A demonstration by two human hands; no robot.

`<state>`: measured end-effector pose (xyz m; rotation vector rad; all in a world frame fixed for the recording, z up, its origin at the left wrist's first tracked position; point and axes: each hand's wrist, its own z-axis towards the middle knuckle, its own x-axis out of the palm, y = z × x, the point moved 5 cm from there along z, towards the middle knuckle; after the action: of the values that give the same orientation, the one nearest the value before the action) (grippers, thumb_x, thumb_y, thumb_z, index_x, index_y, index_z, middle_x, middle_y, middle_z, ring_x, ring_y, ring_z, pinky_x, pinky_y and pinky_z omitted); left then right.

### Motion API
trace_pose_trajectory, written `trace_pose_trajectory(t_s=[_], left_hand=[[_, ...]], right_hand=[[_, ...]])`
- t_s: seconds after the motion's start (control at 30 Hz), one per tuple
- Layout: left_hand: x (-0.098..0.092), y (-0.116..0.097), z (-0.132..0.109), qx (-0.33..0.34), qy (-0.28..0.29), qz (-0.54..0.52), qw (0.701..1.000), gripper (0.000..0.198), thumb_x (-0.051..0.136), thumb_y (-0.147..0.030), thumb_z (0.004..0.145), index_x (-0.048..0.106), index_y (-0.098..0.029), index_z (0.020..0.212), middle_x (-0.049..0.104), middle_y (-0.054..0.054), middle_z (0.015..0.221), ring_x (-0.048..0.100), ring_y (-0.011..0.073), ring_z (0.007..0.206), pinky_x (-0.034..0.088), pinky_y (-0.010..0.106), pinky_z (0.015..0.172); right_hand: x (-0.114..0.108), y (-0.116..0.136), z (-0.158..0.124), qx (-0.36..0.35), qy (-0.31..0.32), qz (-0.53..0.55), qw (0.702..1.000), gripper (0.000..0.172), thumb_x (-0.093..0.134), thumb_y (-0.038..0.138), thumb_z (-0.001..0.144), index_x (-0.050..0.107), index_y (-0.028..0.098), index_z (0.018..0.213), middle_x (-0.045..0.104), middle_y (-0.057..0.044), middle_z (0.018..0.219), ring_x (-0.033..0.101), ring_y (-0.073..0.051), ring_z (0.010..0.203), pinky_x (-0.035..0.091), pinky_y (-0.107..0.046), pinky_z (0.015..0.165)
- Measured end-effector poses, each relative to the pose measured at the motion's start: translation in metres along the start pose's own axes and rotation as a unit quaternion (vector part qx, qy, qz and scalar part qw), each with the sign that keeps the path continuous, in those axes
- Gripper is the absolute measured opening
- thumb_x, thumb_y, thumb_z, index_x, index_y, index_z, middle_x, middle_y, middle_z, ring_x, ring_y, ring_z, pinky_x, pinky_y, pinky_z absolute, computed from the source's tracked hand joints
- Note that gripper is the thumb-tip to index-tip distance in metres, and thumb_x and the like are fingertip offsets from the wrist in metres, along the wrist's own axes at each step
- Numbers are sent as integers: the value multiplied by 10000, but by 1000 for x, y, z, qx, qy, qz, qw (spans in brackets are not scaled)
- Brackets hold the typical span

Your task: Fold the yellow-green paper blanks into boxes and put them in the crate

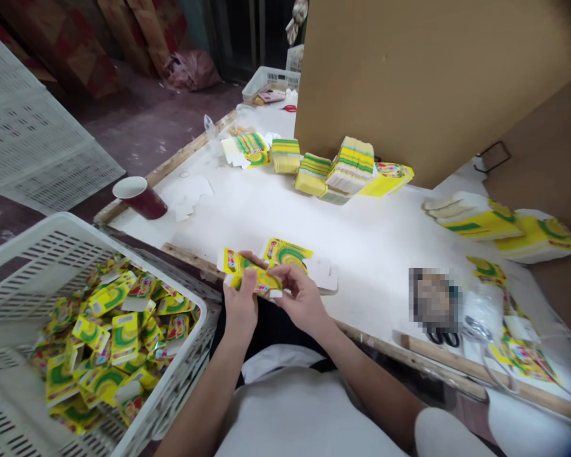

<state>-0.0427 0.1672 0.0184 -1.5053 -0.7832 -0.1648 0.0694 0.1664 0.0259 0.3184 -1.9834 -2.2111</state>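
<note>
A small yellow and green printed carton [262,280] is held near the table's front edge, above my lap. My left hand [242,308] is closed around its left part, the thumb lying on top. With its fingertips, my right hand [305,303] pinches the carton's right end, where a white flap shows. Just beyond my hands, a flat yellow carton [285,251] lies on the table, with a white blank [324,275] beside it. To my left, a white plastic crate [61,225] holds many small yellow cartons [124,336] in a loose heap.
Stacks of flat cartons [353,158] stand along the back of the white table [247,209], and more cartons [480,216] lie at the right. A dark red cup [145,200] stands at the left edge. Scissors [443,338] lie by a wooden strip [447,362]. A large cardboard sheet [409,82] rises behind.
</note>
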Motion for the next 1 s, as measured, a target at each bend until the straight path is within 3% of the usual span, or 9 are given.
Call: trace_pose_trajectory(t_s=[0.1,0.2,0.33,0.53,0.67,0.8,0.87,1.0], left_hand=[[-5,-2,0,21,-23,70,997,332,751,-312,643,563,-193,888,564,-24,787,553,100,689,471,224,663],[-8,-5,-2,26,-46,116,992,319,741,-299,656,553,-188,888,522,-48,749,496,57,603,434,175,588],[-6,-7,-8,28,-36,145,988,363,719,-319,681,543,-195,972,530,-36,796,508,53,613,432,162,584],[-6,-6,-9,-7,-44,81,996,319,699,-306,709,551,-208,974,534,-48,743,532,58,620,455,173,616],[1,-6,-9,-18,-18,36,999,317,660,-350,742,592,-212,1018,606,-10,849,589,90,708,492,212,683],[7,-4,-11,-9,14,50,999,338,610,-408,782,604,-203,1051,641,39,980,618,148,878,508,260,776],[6,-4,-11,-13,12,52,998,356,581,-428,801,591,-198,1073,654,46,964,628,160,875,515,282,780],[7,-2,-8,-47,19,46,998,343,551,-403,817,580,-184,1080,667,63,976,641,178,867,519,312,788]], right_hand=[[0,0,-1,-14,7,-38,999,274,623,174,727,553,212,989,593,-6,860,541,-140,717,457,-275,677],[6,7,-6,-46,45,-99,993,288,618,134,710,557,203,983,613,-8,858,548,-145,725,461,-272,679],[10,11,-10,-60,55,-142,987,199,559,62,708,562,196,855,625,-1,782,557,-143,684,461,-265,658],[3,12,-5,-53,106,-143,983,250,635,128,722,592,189,960,631,-13,806,581,-149,695,480,-280,676],[-8,19,0,-91,35,-152,984,371,604,98,730,577,198,1087,607,-65,990,575,-188,894,488,-329,789],[2,20,-3,-128,82,-152,977,486,556,48,720,537,216,1176,550,-87,1132,514,-208,1086,438,-388,936],[5,19,-5,-131,99,-153,975,477,551,37,721,555,226,1159,542,-85,1140,513,-203,1097,424,-388,959],[1,20,-4,-131,75,-148,977,366,565,54,722,616,224,1042,577,-81,1059,560,-204,1017,461,-377,895]])
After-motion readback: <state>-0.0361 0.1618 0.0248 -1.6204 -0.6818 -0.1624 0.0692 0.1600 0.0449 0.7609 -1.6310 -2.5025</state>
